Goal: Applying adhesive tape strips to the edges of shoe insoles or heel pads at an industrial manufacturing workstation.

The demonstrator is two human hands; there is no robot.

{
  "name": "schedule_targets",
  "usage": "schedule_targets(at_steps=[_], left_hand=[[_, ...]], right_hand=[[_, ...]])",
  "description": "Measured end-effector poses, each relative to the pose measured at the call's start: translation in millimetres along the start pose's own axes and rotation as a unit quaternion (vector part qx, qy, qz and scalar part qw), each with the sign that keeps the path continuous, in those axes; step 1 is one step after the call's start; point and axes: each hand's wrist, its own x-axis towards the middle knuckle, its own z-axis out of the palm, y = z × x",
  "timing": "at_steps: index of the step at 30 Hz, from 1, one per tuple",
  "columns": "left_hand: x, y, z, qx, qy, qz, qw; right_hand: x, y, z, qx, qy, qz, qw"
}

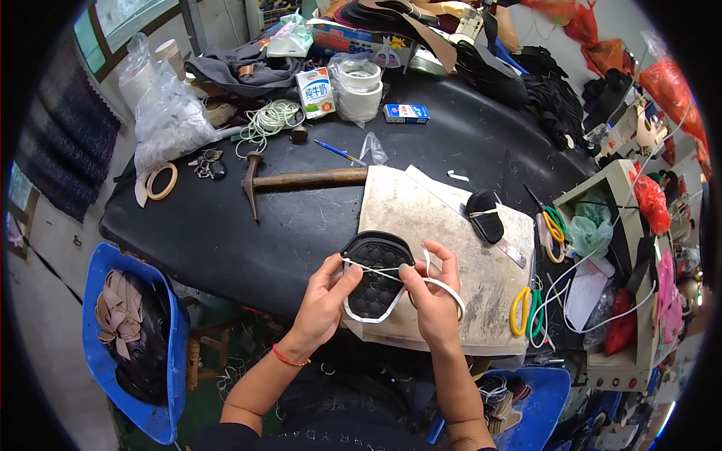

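Both hands work at the surface's near edge: the left hand (325, 289) pinches the black quilted shoe piece (374, 276) by its left rim, and the right hand (430, 295) grips the white strap (445, 286) looping off it. Keeping that strap taut and flat along the rim seems the way to do it well. Left, a blue bin (167, 331) holds tan and black strips; a second blue bin (543, 387) sits lower right.

Both hands raised mid-frame, left hand (325, 295) and right hand (432, 295) pinching, forearms converging
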Motion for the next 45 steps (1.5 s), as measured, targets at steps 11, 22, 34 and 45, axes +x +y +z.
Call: schedule_targets(at_steps=[11,22,34,45], left_hand=[[20,56,-113,0.108,0.260,0.228,0.932],[35,86,-79,0.682,0.132,0.309,0.650],[32,-22,58,0.386,-0.063,0.167,0.905],[-1,-30,49,0.525,-0.012,0.312,0.792]], right_hand=[[51,1,-77,-0.524,0.106,-0.409,0.740],[76,-31,-125,-0.376,0.076,-0.185,0.905],[-24,-23,-57,-0.349,0.143,-0.382,0.844],[-43,-13,-48,0.235,-0.056,-0.077,0.967]])
